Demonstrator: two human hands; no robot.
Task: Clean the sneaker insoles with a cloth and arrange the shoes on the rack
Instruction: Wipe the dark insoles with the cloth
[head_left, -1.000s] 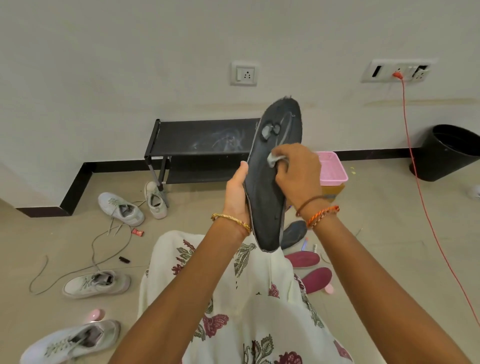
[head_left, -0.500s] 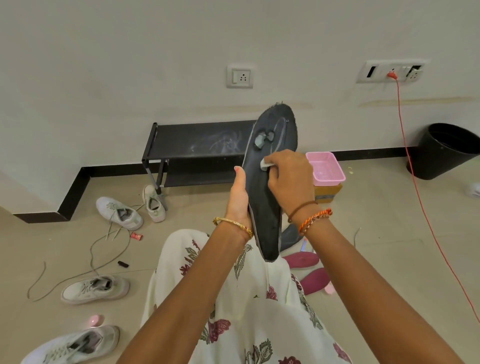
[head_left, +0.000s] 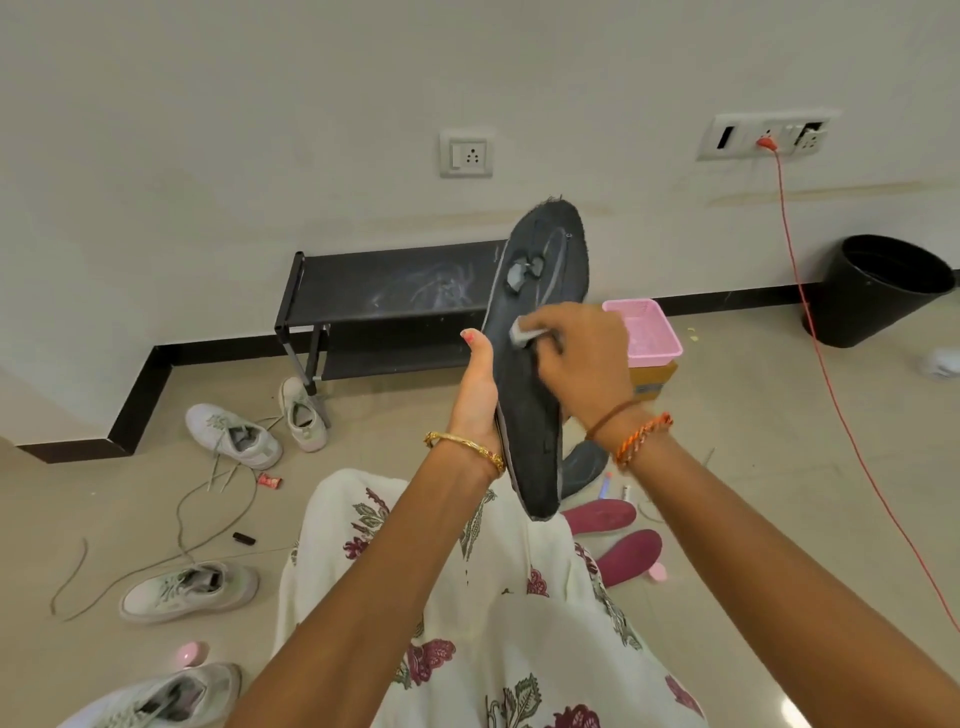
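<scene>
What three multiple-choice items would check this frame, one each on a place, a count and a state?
1. Where is the pink basket?
A. on the rack's top shelf
B. on a cardboard box on the floor
C. inside the black bin

2. How many white sneakers show on the floor?
A. two
B. four
C. six

3. What is the state of the black insole?
A. lying flat on the floor
B. tucked in a sneaker
C. held upright in the left hand

Answers:
1 B, since the basket sits atop the cardboard box right of the rack.
2 B, counting four on the left.
3 C, as the right hand presses a cloth to it.
</scene>
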